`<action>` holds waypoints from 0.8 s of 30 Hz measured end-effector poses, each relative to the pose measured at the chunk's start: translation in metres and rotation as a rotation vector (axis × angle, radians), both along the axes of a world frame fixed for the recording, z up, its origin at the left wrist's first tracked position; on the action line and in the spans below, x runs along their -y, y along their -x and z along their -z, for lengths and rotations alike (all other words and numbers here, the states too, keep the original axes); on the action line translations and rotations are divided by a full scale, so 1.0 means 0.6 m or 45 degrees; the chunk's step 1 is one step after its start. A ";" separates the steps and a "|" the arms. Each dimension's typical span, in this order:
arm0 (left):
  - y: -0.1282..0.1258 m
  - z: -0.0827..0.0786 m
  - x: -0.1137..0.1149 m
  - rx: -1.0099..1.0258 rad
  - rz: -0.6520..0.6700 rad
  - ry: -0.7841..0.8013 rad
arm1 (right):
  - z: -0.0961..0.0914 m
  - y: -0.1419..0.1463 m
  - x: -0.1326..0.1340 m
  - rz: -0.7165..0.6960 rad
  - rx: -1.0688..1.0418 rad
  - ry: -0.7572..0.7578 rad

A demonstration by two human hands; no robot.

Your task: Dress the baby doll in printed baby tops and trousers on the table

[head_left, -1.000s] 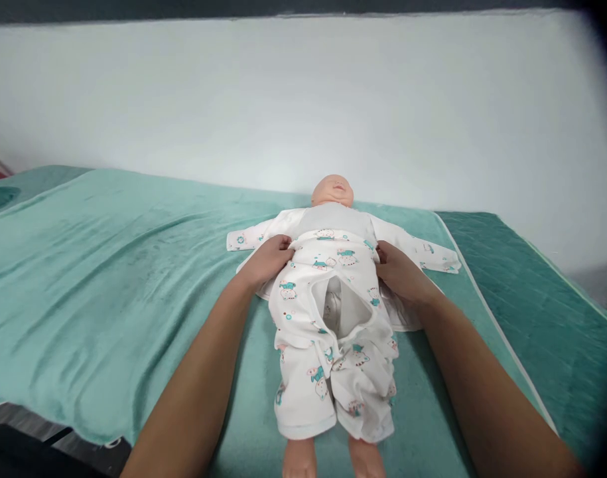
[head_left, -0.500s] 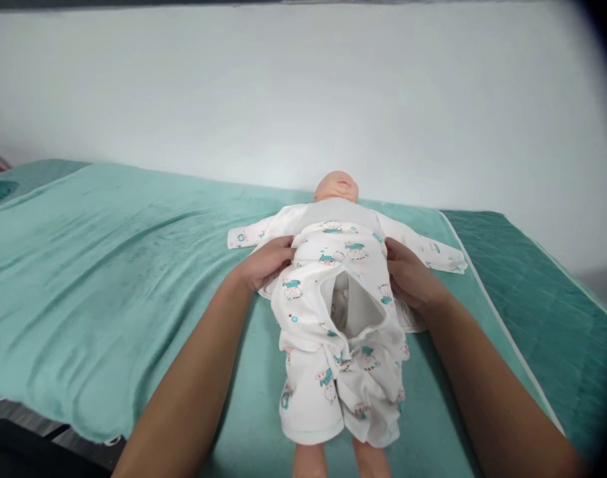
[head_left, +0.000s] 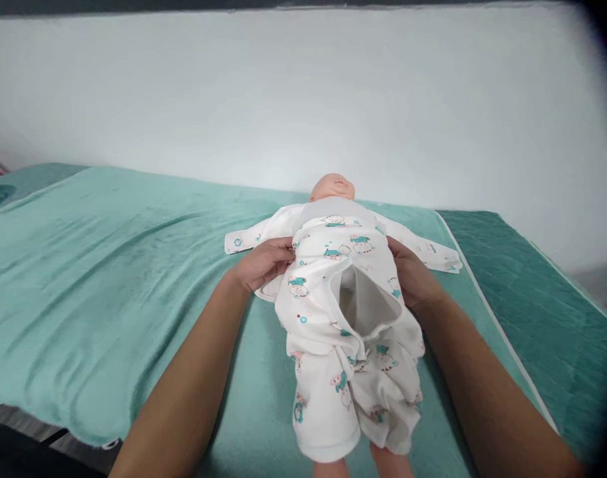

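Note:
A baby doll (head_left: 333, 188) lies on its back, head toward the wall, its feet cut off by the lower edge of the view. It wears a white printed top (head_left: 278, 222) with both sleeves spread out, and white printed trousers (head_left: 308, 292) pulled high over the belly. An opening gapes at the trousers' crotch. My left hand (head_left: 266, 264) pinches the trousers' waist at the doll's side. At the opposite side my right hand (head_left: 410, 271) is closed at the waist, its fingertips partly hidden behind the cloth.
A light green blanket (head_left: 109, 279) covers the bed under the doll. Darker green quilted bedding (head_left: 522, 285) shows at the right. A white wall (head_left: 283, 93) rises behind. Dark floor and a black object (head_left: 29, 451) are at the lower left.
The doll's legs and the lower trousers have swung to the right and nearer to me. Both hands keep their hold at the waist.

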State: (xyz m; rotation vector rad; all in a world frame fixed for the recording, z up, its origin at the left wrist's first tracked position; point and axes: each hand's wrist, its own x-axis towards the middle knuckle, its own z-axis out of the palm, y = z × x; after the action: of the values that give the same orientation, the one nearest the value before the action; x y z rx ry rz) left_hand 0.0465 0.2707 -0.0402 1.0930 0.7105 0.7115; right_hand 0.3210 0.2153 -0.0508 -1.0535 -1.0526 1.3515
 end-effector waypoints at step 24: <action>-0.019 -0.022 0.020 -0.361 -0.151 -0.294 | 0.008 -0.002 -0.003 -0.109 0.061 -0.062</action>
State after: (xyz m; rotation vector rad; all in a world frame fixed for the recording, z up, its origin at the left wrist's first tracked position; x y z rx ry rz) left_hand 0.0577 0.2586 -0.0268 1.3891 0.9575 0.7608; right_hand 0.3222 0.2172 -0.0553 -1.0192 -1.1722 1.3677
